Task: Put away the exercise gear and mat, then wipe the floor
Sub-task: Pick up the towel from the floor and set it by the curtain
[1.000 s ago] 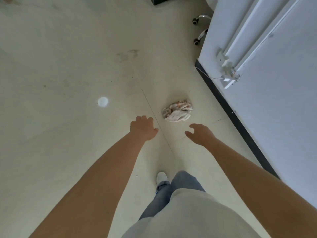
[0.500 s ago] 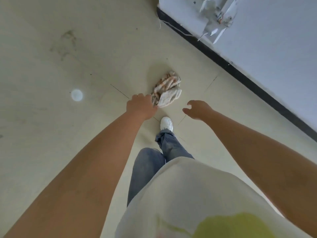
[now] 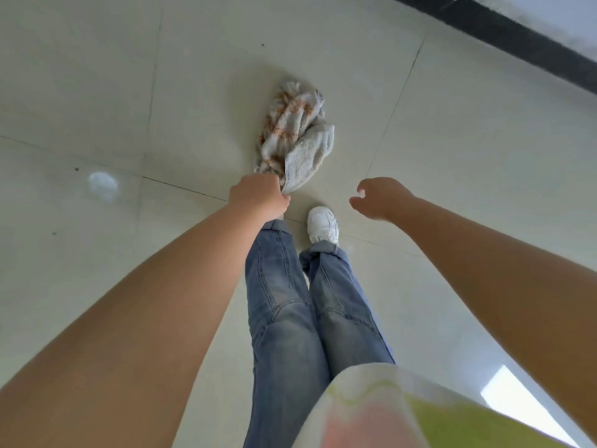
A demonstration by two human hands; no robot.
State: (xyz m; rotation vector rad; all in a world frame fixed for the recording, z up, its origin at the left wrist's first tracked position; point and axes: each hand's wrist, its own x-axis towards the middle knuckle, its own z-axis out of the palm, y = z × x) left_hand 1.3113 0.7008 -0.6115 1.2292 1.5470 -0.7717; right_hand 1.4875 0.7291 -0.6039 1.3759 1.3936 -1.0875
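Floor (image 3: pixel 97 76): pale cream tiles with thin dark joint lines; fills most of the head view. A few small dark specks show on the left tiles.
Baseboard (image 3: pixel 504 33): black strip running diagonally across the far right corner, where the floor meets a light wall.
Person: stands bent forward, both bare forearms reaching down toward the floor. Light shirt with a yellow-green patch sits blurred at the near edge.
Jeans (image 3: pixel 284 318): blue denim, both legs in centre view, running from the near edge up to the ankles.
Cloth (image 3: pixel 295 137): crumpled towel, off-white with orange-brown pattern, on the floor far of the feet, centre of view. Its near corner is lifted into the left hand; the rest of the bundle lies on the tile.
Left hand (image 3: pixel 258 197): seen from the back, fingers curled down and gripping the cloth's near corner. Fingertips themselves are hidden under the hand.
Right hand (image 3: pixel 381 197): hangs in the air to the right of the cloth, apart from it. Fingers loosely curled, thumb and forefinger parted, holding nothing.
Shoe (image 3: pixel 323 224): white trainer, flat on the floor between the two hands, just near of the cloth.
White spot (image 3: pixel 102 185): small round pale mark on the floor, well left of the cloth.
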